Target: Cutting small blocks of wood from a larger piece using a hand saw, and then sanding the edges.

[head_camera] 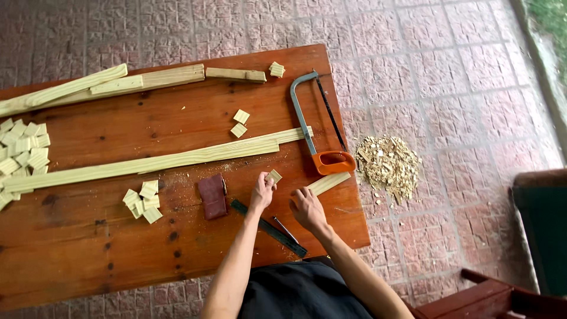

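My left hand [261,192] pinches a small square wood block [274,175] just above the wooden table [118,254]. My right hand [307,208] rests on the table and presses the near end of a short pale wood strip [328,183]. A hacksaw [316,127] with a grey frame and orange handle lies just beyond both hands. A brown sanding block [212,195] sits left of my left hand. A dark ruler [269,228] and a thin pencil-like tool [286,229] lie between my forearms.
Two long wood strips [147,162] cross the table's middle. More strips [106,85] lie along the far edge. Piles of small cut blocks sit at the far left [20,150] and centre [143,201], two loose squares [240,123] mid-table. Wood shavings [388,162] lie on the brick floor; a chair [540,230] stands right.
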